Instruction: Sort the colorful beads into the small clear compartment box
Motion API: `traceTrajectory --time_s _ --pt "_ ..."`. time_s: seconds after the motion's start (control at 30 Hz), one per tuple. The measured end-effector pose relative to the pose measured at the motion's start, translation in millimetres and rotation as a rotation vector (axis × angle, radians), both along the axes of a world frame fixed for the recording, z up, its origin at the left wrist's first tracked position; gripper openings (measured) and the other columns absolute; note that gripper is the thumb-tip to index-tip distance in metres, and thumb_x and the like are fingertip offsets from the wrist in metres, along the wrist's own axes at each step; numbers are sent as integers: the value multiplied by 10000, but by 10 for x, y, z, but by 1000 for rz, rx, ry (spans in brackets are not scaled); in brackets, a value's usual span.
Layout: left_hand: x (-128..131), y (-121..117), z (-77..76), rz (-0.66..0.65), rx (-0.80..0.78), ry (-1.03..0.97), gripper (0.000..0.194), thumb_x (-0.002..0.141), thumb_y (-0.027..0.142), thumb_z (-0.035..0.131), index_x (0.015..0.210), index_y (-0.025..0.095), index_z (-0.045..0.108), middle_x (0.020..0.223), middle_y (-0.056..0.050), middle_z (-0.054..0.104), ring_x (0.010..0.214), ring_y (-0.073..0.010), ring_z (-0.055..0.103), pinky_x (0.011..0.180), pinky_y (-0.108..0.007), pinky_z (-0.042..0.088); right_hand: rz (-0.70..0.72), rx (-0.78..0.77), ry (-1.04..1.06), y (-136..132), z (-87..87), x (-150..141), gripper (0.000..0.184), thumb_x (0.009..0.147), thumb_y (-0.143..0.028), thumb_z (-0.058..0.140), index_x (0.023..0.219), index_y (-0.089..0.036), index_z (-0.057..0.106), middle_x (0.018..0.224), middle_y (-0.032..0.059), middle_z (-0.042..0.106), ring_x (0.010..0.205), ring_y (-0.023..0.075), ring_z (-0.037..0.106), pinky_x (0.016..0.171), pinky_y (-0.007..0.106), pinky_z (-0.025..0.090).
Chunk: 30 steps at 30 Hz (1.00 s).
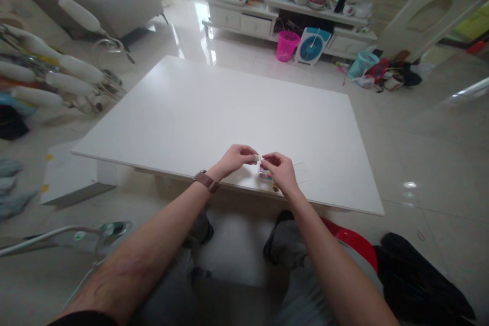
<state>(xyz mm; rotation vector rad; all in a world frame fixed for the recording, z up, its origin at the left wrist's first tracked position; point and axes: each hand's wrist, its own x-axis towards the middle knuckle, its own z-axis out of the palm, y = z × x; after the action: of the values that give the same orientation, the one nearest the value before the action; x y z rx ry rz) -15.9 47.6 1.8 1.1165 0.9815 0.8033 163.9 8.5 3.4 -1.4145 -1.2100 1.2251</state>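
Over the near edge of the white table [214, 112], my two hands almost meet. My left hand [237, 157], with a brown-strapped watch on its wrist, pinches a small pale piece [257, 158] too tiny to name. Close beside it, my right hand [279, 167] has thumb and fingers drawn together at the piece's right side; whether they grip part of it is hard to make out. Beneath the right hand lie several small colourful items [264, 174], partly covered by it. A small dark and yellow item [275, 188] sits at the table edge.
A red stool [355, 244] stands under my right side, near a black bag [420, 280]. Across the floor are a pink basket [287, 47], a blue fan [312, 47] and a low cabinet [229, 18]. An exercise machine with white padded arms [76, 69] is at left.
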Motion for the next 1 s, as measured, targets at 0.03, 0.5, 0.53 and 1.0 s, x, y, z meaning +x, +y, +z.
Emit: traceTrajectory --time_s 0.03,0.5,0.53,1.0 --pt "-22 18 2 19 11 5 182 726 246 802 838 113 746 755 -55 745 739 -134 682 762 -275 550 -4 3 -6 5 -10 5 268 709 -377 765 861 -160 724 742 44 726 697 190 694 677 302 565" --pt "-174 90 -286 30 264 938 138 815 113 653 861 124 782 880 -104 785 826 -189 702 782 -279 525 -34 76 -127 -13 169 47 181 730 -330 662 801 -172 715 743 17 687 695 164 623 695 299 493" --pt "-143 80 -308 25 261 955 146 819 115 650 871 123 787 890 -108 786 835 -192 705 788 -278 527 -35 78 -126 -16 182 50 180 728 -328 657 798 -172 715 743 16 687 695 164 622 697 299 491" --pt "-79 19 -362 70 348 1136 124 817 151 659 874 162 769 923 -105 787 886 -217 719 798 -285 521 -36 109 -177 -49 266 141 143 737 -295 620 778 -186 704 762 21 700 738 170 608 737 303 491"
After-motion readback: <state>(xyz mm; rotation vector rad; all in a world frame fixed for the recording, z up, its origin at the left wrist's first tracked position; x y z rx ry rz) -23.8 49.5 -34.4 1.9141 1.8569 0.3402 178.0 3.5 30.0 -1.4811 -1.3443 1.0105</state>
